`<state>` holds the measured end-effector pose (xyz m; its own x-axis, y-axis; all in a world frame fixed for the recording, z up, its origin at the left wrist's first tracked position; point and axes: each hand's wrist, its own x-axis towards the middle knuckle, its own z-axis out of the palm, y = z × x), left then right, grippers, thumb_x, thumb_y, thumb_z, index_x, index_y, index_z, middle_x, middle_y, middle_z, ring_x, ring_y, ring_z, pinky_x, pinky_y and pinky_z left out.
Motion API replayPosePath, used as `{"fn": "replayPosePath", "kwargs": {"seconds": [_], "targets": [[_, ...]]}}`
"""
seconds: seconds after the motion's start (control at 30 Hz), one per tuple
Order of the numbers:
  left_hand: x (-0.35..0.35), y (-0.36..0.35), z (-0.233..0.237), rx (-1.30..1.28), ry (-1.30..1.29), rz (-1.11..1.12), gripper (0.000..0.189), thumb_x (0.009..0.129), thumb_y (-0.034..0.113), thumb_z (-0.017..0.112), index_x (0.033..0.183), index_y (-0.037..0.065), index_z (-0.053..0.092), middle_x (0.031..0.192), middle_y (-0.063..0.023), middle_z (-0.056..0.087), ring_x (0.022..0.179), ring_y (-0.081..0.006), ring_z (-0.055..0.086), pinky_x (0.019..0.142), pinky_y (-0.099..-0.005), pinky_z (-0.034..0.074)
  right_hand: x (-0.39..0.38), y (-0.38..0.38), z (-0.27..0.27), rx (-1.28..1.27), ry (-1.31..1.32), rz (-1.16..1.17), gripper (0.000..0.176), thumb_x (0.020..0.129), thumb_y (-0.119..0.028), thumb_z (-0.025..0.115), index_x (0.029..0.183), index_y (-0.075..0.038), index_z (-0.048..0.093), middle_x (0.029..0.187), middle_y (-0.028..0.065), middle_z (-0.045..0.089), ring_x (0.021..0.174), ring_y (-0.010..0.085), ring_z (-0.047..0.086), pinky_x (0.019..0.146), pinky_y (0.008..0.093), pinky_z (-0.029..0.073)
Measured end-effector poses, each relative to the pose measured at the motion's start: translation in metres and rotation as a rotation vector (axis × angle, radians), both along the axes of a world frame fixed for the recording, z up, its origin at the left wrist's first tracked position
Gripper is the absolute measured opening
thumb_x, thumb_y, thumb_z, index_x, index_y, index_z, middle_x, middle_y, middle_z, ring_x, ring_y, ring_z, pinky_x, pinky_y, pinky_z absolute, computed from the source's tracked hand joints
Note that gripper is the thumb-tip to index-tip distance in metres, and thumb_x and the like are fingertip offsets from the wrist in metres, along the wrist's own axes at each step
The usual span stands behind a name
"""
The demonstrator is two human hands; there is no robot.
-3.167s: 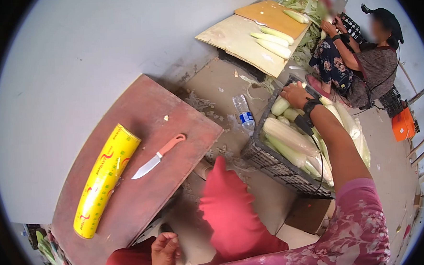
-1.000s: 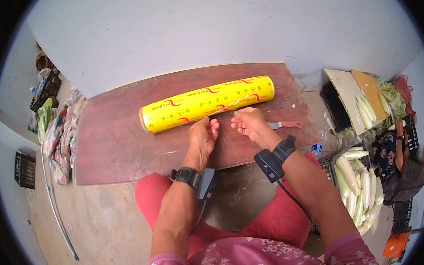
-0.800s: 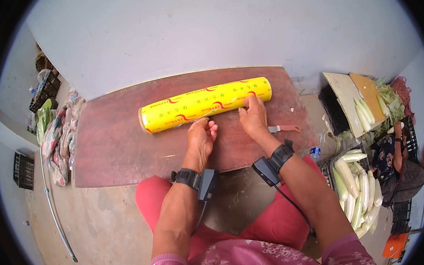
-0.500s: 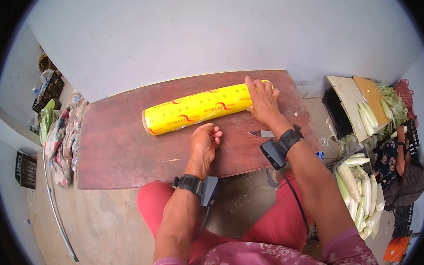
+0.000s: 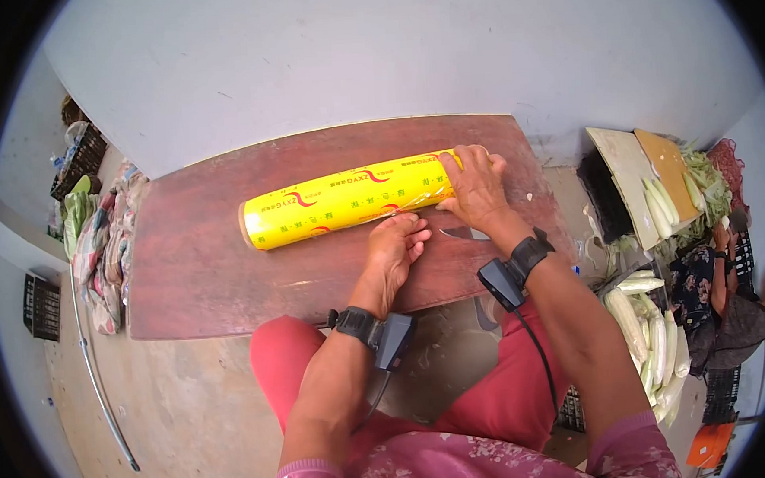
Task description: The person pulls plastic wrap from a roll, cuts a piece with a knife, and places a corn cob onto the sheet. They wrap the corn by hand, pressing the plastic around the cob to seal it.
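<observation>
A big roll of cling film [image 5: 337, 198], yellow with red and green print, lies slantwise on the reddish wooden table [image 5: 195, 292]. My right hand [image 5: 477, 186] grips its right end, fingers over the top and thumb at the near side. Against the near edge of the roll, my left hand [image 5: 396, 243] is closed, thumb and forefinger pinched where shiny wrinkled film shows. The film edge between those fingertips is mostly hidden. A knife [image 5: 460, 233] lies on the table beside my right wrist, partly covered by it.
Peeled corn cobs [image 5: 656, 337] fill a crate at the right, near another person [image 5: 723, 308]. Boards [image 5: 626, 183] with more cobs lean behind. Bundled cloth [image 5: 111, 253], a metal pole [image 5: 95, 375] and a black crate [image 5: 42, 307] are at the left. A wall [image 5: 347, 59] rises behind the table.
The roll has turned, its print shifting, and its left end sits slightly further left. My left hand has moved right along the near edge. The camera view has shifted a little.
</observation>
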<state>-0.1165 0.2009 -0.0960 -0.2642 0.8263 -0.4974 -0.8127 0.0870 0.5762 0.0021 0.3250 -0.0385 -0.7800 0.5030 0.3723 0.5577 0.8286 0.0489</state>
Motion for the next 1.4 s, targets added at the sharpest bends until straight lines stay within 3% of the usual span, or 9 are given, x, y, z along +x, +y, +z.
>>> {"fn": "replayPosePath", "kwargs": {"seconds": [0.27, 0.57, 0.87, 1.07, 1.17, 1.4], "targets": [[0.009, 0.004, -0.002, -0.009, -0.032, 0.051, 0.009, 0.090, 0.010, 0.054, 0.095, 0.002, 0.057, 0.077, -0.0045, 0.063, 0.063, -0.0109, 0.059, 0.049, -0.0193, 0.045, -0.010, -0.022, -0.001, 0.054, -0.021, 0.035, 0.071, 0.058, -0.030, 0.078, 0.119, -0.012, 0.049, 0.111, 0.0113, 0.044, 0.109, 0.0289, 0.040, 0.089, 0.0480, 0.027], [0.013, 0.001, 0.018, 0.004, -0.121, 0.146, 0.011, 0.091, 0.013, 0.054, 0.093, 0.003, 0.056, 0.073, -0.0033, 0.061, 0.056, -0.0097, 0.056, 0.045, -0.0177, 0.043, -0.013, -0.028, -0.005, 0.055, -0.026, -0.021, 0.073, 0.058, -0.029, 0.078, 0.121, -0.010, 0.047, 0.113, 0.0125, 0.044, 0.109, 0.0294, 0.040, 0.089, 0.0489, 0.028], [0.010, 0.011, 0.010, -0.014, -0.247, 0.182, 0.010, 0.089, 0.014, 0.054, 0.086, 0.004, 0.056, 0.071, -0.0023, 0.060, 0.055, -0.0092, 0.055, 0.043, -0.0175, 0.041, -0.017, -0.033, -0.020, 0.179, 0.028, -0.071, 0.044, 0.077, -0.015, 0.057, 0.120, -0.007, 0.048, 0.118, 0.0177, 0.048, 0.111, 0.0307, 0.042, 0.087, 0.0497, 0.029], [0.010, 0.006, 0.015, -0.007, -0.189, 0.159, 0.010, 0.085, 0.014, 0.054, 0.081, 0.005, 0.057, 0.069, -0.0021, 0.059, 0.053, -0.0100, 0.052, 0.044, -0.0196, 0.040, -0.012, -0.037, -0.018, 0.089, 0.060, -0.054, 0.049, 0.075, -0.014, 0.062, 0.121, -0.006, 0.048, 0.120, 0.0179, 0.046, 0.114, 0.0315, 0.040, 0.088, 0.0499, 0.028], [0.011, 0.000, 0.009, -0.043, -0.135, 0.084, 0.009, 0.084, 0.014, 0.054, 0.081, 0.006, 0.057, 0.068, -0.0019, 0.058, 0.053, -0.0103, 0.052, 0.046, -0.0207, 0.041, -0.006, -0.040, -0.011, -0.026, 0.114, -0.038, 0.063, 0.067, -0.020, 0.073, 0.124, -0.011, 0.047, 0.123, 0.0146, 0.044, 0.117, 0.0315, 0.038, 0.092, 0.0486, 0.027], [0.011, -0.004, 0.006, -0.076, -0.047, 0.143, 0.008, 0.087, 0.013, 0.054, 0.085, 0.006, 0.057, 0.068, -0.0022, 0.058, 0.055, -0.0111, 0.053, 0.047, -0.0208, 0.042, -0.004, -0.035, -0.012, -0.049, 0.203, 0.071, 0.038, 0.071, -0.015, 0.069, 0.107, -0.015, 0.058, 0.118, 0.0096, 0.050, 0.117, 0.0279, 0.041, 0.091, 0.0461, 0.028]]}}
